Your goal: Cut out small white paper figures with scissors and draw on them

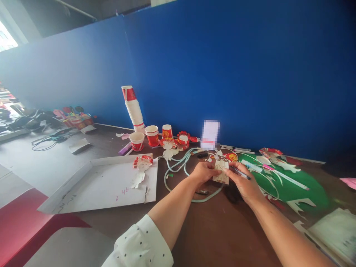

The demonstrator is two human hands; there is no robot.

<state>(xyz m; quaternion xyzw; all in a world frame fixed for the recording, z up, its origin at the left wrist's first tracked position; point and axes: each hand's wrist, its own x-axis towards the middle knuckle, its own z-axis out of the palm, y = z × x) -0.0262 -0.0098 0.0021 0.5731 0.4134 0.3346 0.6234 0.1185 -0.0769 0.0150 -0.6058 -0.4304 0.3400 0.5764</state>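
My left hand grips the left edge of a small pale piece of paper with faint lines on it, held above the dark table. On the paper's right side, my right hand has its fingertips touching it. A pen is held in the right hand and points down to the right. Just behind the paper lie small white scraps and a red piece with a yellow emblem. A pale blue cable loops around to the left of my hands.
A white box lid lies left, with a red-and-white paper cutout on it. Red paper cups and a tall cup stack stand by the blue partition. Green paper, markers and scraps lie right.
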